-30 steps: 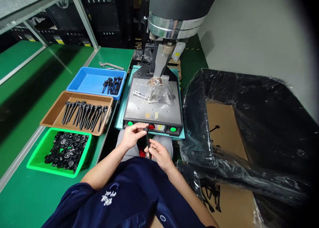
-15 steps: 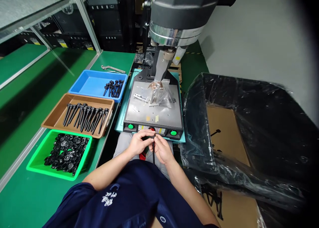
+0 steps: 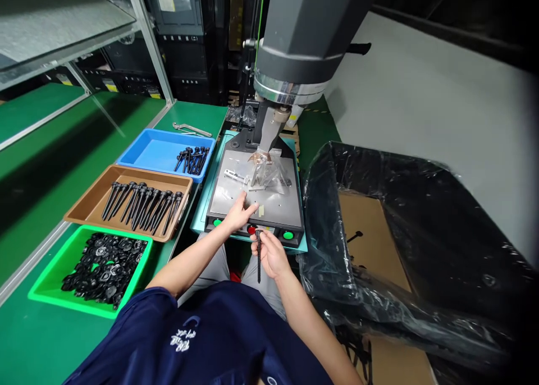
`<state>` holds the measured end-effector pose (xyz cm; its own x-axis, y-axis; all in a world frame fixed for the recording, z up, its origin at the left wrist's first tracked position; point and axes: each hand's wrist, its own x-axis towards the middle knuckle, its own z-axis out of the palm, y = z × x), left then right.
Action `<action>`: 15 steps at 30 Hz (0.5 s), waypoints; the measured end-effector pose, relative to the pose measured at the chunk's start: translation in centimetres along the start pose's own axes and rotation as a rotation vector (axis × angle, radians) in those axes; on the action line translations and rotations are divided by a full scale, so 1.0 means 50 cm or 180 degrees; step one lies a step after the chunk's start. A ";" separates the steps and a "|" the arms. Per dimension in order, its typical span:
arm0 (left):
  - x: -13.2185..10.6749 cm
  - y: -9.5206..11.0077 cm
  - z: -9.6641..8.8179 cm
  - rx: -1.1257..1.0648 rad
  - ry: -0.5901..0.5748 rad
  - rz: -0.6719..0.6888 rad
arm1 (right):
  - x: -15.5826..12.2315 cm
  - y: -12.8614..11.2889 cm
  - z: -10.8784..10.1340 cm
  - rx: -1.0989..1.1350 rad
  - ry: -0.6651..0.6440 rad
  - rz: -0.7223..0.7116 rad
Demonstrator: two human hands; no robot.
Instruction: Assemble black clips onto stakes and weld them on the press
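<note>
My right hand is closed around a long black screw-like pin, held upright below the front edge of the press machine. My left hand reaches forward over the machine's metal base plate, fingers extended and empty, just above the red button. On the plate, under the press horn, stands a small fixture covered with clear plastic film.
To the left, a brown tray holds a row of black pins, a blue tray holds a few more, and a green tray holds black caps. A cardboard box lined with black plastic stands to the right. A wrench lies behind the blue tray.
Both hands were together on the black pin. My left hand has let go and moved forward onto the base plate, while my right hand keeps the pin. The view shifted slightly.
</note>
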<state>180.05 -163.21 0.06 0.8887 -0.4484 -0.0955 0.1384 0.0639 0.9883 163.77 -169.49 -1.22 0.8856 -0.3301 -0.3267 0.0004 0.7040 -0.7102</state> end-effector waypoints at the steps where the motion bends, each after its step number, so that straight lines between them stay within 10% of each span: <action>1: 0.012 -0.003 0.003 -0.0024 0.0056 -0.0048 | 0.000 0.003 0.003 0.0005 -0.0040 0.0034; 15: 0.027 0.117 0.074 -0.1626 -0.0579 -0.0660 | 0.061 0.021 0.020 -0.0278 -0.0285 0.0301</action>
<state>180.45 -166.74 6.15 0.7375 -0.6405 -0.2144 0.5350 0.3603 0.7641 166.96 -169.13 -2.33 0.9176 -0.2048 -0.3407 -0.1221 0.6706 -0.7318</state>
